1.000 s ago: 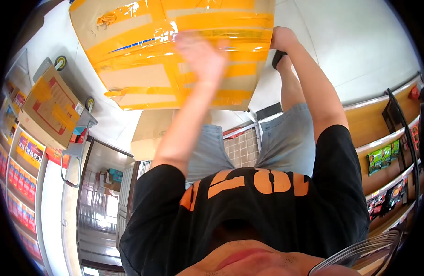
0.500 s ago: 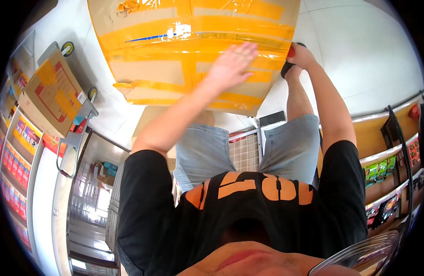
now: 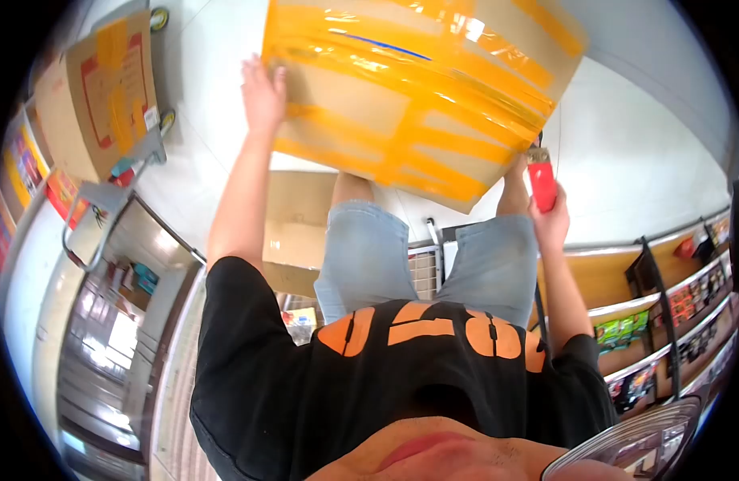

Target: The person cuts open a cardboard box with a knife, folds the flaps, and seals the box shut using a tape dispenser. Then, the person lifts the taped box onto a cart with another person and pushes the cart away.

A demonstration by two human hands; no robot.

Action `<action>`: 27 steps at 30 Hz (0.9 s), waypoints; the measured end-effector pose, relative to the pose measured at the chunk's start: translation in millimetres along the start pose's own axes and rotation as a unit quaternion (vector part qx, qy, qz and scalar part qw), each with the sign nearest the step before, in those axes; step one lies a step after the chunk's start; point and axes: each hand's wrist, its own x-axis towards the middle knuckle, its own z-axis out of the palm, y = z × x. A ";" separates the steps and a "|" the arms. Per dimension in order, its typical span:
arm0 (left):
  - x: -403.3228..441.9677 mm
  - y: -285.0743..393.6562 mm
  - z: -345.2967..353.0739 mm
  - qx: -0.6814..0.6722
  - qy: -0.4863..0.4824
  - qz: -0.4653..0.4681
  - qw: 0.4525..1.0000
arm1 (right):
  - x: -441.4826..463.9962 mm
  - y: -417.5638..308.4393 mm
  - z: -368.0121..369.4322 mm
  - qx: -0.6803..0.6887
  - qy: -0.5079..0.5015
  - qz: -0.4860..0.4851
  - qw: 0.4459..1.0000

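Observation:
A large cardboard box (image 3: 345, 96), heavily wrapped in orange tape, stands tilted in front of my legs. My left hand (image 3: 263, 96) lies against the box's left edge with its fingers stretched out. At the right, my right hand (image 3: 551, 220) is closed around a red-handled tool (image 3: 542, 186) with a worn metal end; its exact kind is unclear. The metal end is close to the lower right corner of the box. A blue strip (image 3: 385, 46) runs under the tape on the upper face.
On the left, another taped carton (image 3: 97, 92) sits on a grey hand trolley (image 3: 137, 160). A plain cardboard piece (image 3: 297, 216) is beside my left leg. Shelves with packets (image 3: 622, 330) line the right side. White tiled floor (image 3: 626, 144) surrounds the box.
The box has turned and shifted right. My left hand has moved from its top face to the left edge. My right hand has come down and nearer, showing the red-handled tool.

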 end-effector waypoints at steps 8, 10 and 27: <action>-203.4 94.9 -78.4 -0.797 -0.306 -0.362 0.374 | -82.1 -169.6 30.3 0.092 -0.168 -0.443 0.876; -217.5 71.6 -99.7 -0.835 -0.320 -0.307 0.326 | -92.6 -207.9 46.6 0.078 -0.178 -0.505 0.841; 40.3 -308.8 100.0 -0.506 0.231 -0.323 0.766 | -55.7 -378.6 206.9 -0.263 -0.149 -0.323 0.897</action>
